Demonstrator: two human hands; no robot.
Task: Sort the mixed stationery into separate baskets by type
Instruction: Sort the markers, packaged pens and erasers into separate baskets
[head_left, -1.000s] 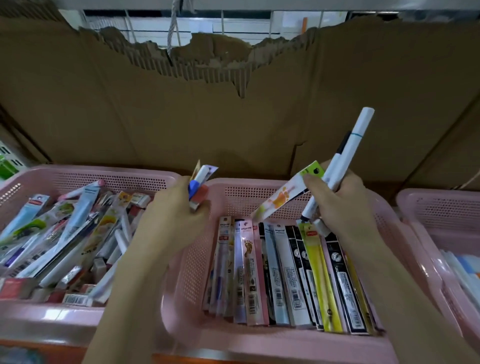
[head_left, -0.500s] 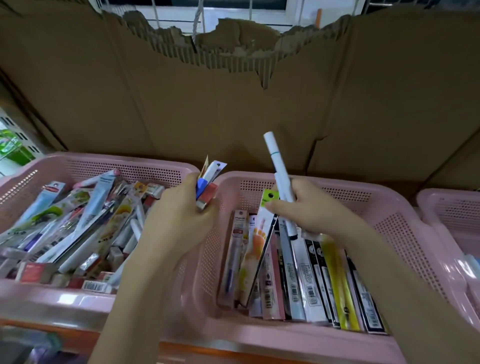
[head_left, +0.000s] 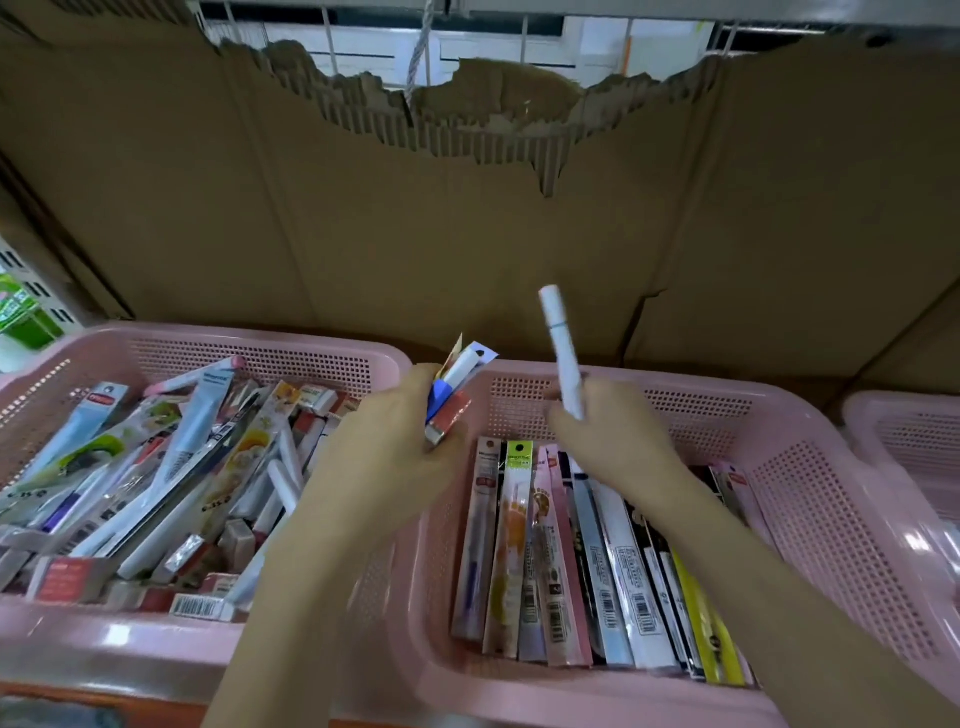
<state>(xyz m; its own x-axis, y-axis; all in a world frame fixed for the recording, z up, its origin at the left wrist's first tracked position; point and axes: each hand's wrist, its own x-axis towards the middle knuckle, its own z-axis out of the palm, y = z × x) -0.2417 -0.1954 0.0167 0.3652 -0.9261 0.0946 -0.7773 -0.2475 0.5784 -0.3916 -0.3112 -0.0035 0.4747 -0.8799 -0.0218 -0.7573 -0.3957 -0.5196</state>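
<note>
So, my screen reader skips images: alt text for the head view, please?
Right hand holds a white pen upright over the middle pink basket of lined-up pen packets; left hand grips small items beside the jumbled left basket.

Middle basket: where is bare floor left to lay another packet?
In the middle basket, bare floor shows along the right wall beside the packet row, and a strip along the back wall by the right hand. The left basket is heaped full.

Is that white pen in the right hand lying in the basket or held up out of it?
Out of it. The right hand grips the white pen near upright above the middle basket.
</note>
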